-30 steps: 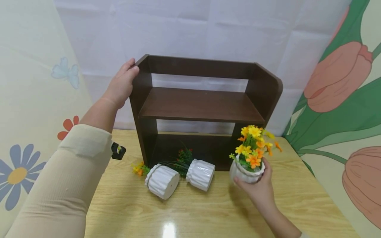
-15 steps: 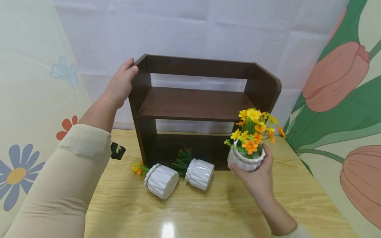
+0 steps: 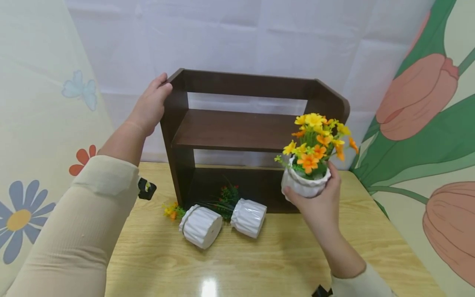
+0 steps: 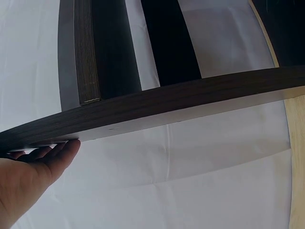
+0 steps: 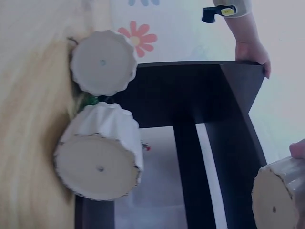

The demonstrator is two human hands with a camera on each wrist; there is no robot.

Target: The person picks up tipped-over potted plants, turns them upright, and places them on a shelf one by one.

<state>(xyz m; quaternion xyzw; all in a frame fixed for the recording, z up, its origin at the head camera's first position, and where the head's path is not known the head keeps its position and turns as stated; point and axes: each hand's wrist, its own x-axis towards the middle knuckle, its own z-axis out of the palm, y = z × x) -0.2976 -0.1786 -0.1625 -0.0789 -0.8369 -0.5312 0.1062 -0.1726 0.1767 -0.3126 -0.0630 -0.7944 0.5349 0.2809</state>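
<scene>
In the head view my right hand (image 3: 320, 206) grips a white ruffled flowerpot (image 3: 302, 183) with yellow and orange flowers, held upright off the table before the right side of a dark brown two-tier shelf (image 3: 237, 128). The right wrist view shows this pot's underside at the right edge. My left hand (image 3: 148, 105) rests against the upper left side panel of the shelf; in the left wrist view its fingers (image 4: 66, 155) touch the panel's outer face. Two more white pots (image 3: 201, 227) (image 3: 248, 218) lie tipped over at the shelf's foot, their plants pointing toward it.
The wood-grain table (image 3: 252, 268) extends in front of the shelf. Behind it hangs a white cloth (image 3: 230, 37). A wall with painted tulips (image 3: 415, 99) stands at the right, and one with a painted blue flower (image 3: 22, 220) at the left.
My right hand has raised the flowerpot from near the table to about the height just below the middle board. The left hand, shelf and tipped pots stay put.
</scene>
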